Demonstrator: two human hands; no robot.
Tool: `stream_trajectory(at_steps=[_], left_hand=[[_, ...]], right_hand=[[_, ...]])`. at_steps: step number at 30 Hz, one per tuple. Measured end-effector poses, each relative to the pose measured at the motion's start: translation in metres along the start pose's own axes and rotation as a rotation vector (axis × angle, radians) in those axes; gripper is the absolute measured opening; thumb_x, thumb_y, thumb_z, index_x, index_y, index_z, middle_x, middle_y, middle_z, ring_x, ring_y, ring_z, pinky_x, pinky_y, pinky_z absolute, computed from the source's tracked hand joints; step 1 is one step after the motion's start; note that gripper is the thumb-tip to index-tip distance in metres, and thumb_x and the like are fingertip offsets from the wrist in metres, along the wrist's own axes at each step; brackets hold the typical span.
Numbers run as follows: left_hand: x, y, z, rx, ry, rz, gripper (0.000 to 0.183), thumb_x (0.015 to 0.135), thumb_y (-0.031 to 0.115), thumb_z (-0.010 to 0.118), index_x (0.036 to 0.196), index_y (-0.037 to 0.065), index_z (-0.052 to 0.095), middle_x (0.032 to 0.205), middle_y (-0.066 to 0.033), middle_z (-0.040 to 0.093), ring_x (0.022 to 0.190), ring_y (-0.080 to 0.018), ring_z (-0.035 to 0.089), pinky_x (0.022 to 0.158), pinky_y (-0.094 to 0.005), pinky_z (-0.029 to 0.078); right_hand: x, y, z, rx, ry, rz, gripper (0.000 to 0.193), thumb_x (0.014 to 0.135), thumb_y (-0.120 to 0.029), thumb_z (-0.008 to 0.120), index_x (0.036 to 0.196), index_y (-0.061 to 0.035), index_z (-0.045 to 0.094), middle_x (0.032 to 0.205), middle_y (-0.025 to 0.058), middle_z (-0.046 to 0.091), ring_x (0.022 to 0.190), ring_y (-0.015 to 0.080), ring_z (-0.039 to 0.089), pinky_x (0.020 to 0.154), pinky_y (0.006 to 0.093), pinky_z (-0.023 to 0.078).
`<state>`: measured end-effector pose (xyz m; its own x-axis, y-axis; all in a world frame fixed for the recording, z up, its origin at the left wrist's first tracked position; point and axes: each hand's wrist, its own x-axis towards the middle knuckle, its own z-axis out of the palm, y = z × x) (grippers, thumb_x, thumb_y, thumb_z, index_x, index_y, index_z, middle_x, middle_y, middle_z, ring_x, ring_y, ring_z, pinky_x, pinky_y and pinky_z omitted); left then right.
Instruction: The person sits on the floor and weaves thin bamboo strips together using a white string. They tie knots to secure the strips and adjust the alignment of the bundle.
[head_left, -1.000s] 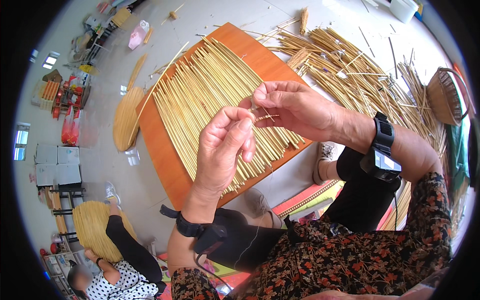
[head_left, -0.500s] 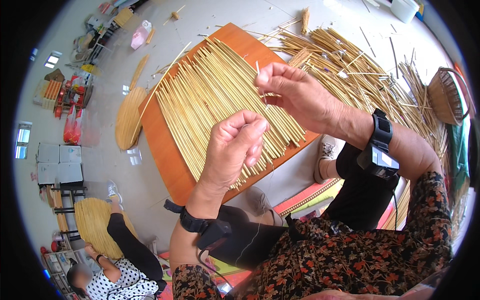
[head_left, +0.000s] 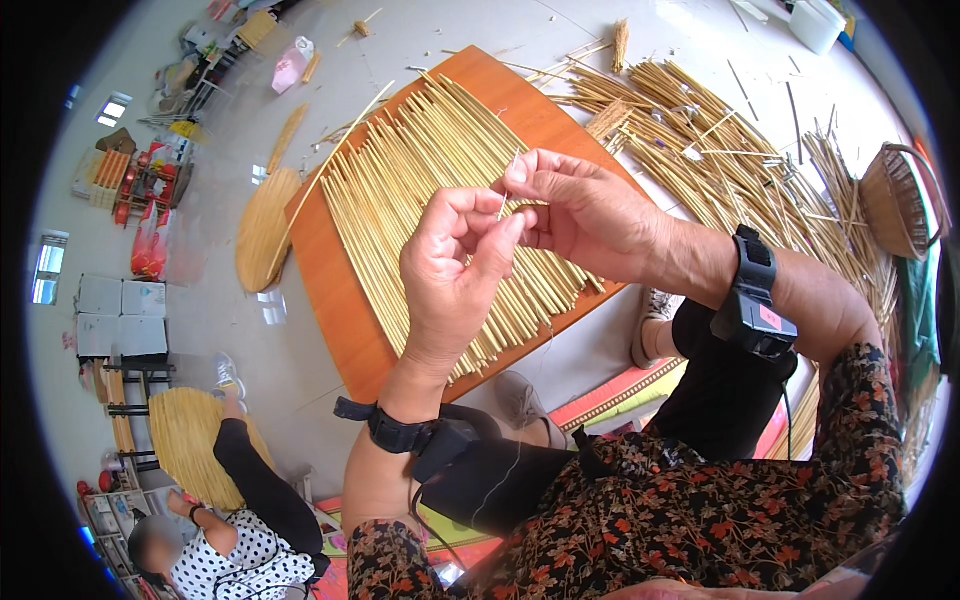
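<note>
My right hand (head_left: 597,215) pinches a thin, pale needle (head_left: 503,204) between thumb and fingers, with its tip pointing up. Close against it, my left hand (head_left: 442,270) has thumb and forefinger drawn together at the needle's lower part, on a thread barely visible there. A length of that pale thread (head_left: 517,458) shows lower down, over my dark trouser leg. Both hands are above a row of straw-coloured stalks (head_left: 400,190), laid side by side on an orange-brown wooden board (head_left: 335,310). Where thread and needle meet is hidden by my fingers.
Loose stalks (head_left: 700,130) lie heaped on the floor at the right, near a wicker basket (head_left: 893,205). A round woven piece (head_left: 268,230) rests left of the board. At lower left sits another person (head_left: 245,555) beside a large stalk mat (head_left: 190,440).
My left hand has risen to meet my right, closing the gap between them. The needle is now between both hands' fingertips. The view has shifted slightly.
</note>
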<state>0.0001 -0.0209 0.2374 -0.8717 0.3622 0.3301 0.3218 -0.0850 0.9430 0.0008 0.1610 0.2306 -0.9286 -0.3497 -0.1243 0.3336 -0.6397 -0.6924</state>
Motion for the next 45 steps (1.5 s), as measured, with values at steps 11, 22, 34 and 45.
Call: stream_trajectory(at_steps=[11,22,34,45], left_hand=[[0.007,0.0,-0.019,-0.319,0.145,-0.013,0.011,0.105,0.013,0.057,0.1,0.004,0.058,0.074,-0.0046,0.061,0.059,-0.0111,0.058,0.056,-0.0258,0.051],[0.016,-0.018,-0.077,-0.903,0.317,-0.138,0.011,0.105,0.017,0.058,0.097,0.011,0.063,0.095,-0.004,0.066,0.064,-0.0084,0.052,0.056,-0.0221,0.046],[-0.018,-0.002,0.0,-0.271,-0.564,-0.553,0.014,0.101,0.014,0.06,0.091,0.005,0.062,0.079,0.0001,0.064,0.072,-0.0075,0.058,0.069,-0.024,0.05],[-0.016,-0.013,0.003,-0.168,-0.685,-0.68,0.013,0.101,0.013,0.059,0.09,0.006,0.059,0.076,0.0027,0.059,0.071,-0.0062,0.056,0.066,-0.0226,0.048]], right_hand=[[-0.007,0.0,0.015,-0.746,-0.15,-0.054,0.026,0.104,-0.019,0.061,0.119,0.0021,0.056,0.093,0.0072,0.07,0.088,0.0162,0.072,0.088,0.0283,0.059],[-0.014,-0.024,-0.003,-0.256,-0.078,0.049,0.013,0.105,-0.016,0.057,0.102,-0.0057,0.064,0.071,-0.0014,0.057,0.066,0.0102,0.061,0.071,0.0251,0.056],[-0.021,-0.04,0.0,-0.286,-0.019,-0.11,0.018,0.108,-0.023,0.054,0.103,-0.0086,0.064,0.084,0.0011,0.068,0.061,0.0056,0.059,0.05,0.0185,0.047],[-0.041,-0.05,0.009,-0.358,-0.036,-0.155,0.014,0.104,-0.021,0.061,0.101,-0.0074,0.062,0.081,0.0035,0.066,0.056,0.006,0.054,0.048,0.0193,0.043]])
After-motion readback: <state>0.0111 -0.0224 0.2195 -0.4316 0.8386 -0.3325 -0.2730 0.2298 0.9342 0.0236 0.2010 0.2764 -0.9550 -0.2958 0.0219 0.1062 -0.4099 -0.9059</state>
